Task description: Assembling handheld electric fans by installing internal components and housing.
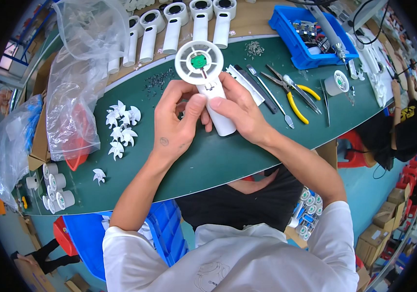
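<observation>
Between both hands I hold a white handheld fan body (224,124), its round ringed head tilted away from me and a green circuit board (199,61) showing at the hub. My left hand (181,114) grips the handle from the left, thumb near the top of it. From the right, my right hand (240,109) wraps the handle with its thumb pressed on the front. Several loose white fan blades (121,124) lie left of my hands. A row of finished-looking white handheld fans (173,34) stretches along the far side of the green table (203,165).
Right of my hands lie a metal spatula tool (272,92), yellow-handled pliers (296,104) and tweezers (325,100). A blue bin (286,36) of parts stands far right, with a white round housing (336,83) nearer. Small screws (254,49), plastic bags (74,97) and white cups (56,182) surround the work.
</observation>
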Tool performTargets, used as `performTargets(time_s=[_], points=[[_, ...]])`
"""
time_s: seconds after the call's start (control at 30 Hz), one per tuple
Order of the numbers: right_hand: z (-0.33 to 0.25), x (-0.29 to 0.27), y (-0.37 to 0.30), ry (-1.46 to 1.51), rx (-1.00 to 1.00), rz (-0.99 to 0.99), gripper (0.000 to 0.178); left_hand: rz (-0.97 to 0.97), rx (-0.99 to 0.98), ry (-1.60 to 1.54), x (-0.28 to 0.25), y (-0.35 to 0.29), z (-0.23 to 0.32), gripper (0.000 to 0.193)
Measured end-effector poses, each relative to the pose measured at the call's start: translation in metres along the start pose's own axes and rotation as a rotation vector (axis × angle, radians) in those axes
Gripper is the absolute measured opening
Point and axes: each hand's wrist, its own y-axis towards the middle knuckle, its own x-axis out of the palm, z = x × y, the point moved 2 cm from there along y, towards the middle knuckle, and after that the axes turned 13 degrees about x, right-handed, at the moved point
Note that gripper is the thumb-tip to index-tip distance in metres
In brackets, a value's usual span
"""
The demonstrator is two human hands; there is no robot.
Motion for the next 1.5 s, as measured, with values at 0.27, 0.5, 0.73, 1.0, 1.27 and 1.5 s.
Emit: performTargets(time_s=[0.27, 0.5, 0.73, 1.0, 1.27, 1.5], points=[[0.003, 0.008, 0.034, -0.028, -0.008, 0.008, 0.039, 0.079, 0.042, -0.049, -0.012, 0.001, -0.021, 0.024], [0.003, 0.013, 0.030, -0.025, 0.005, 0.047, 0.039, 0.072, 0.033, -0.081, -0.012, -0.001, -0.022, 0.022], [0.005, 0.007, 0.028, -0.021, 0.007, 0.058, 0.044, 0.021, 0.055, -0.047, -0.012, 0.000, -0.026, 0.023], [0.006, 0.006, 0.025, -0.021, 0.024, 0.058, 0.045, 0.002, 0.059, -0.003, -0.010, 0.001, -0.021, 0.024], [0.006, 0.006, 0.025, -0.024, -0.017, 0.061, 0.049, 0.022, 0.055, -0.023, -0.011, -0.001, -0.024, 0.024], [0.003, 0.005, 0.025, -0.041, -0.001, 0.061, 0.050, 0.004, 0.066, -0.052, -0.007, 0.001, -0.019, 0.023]])
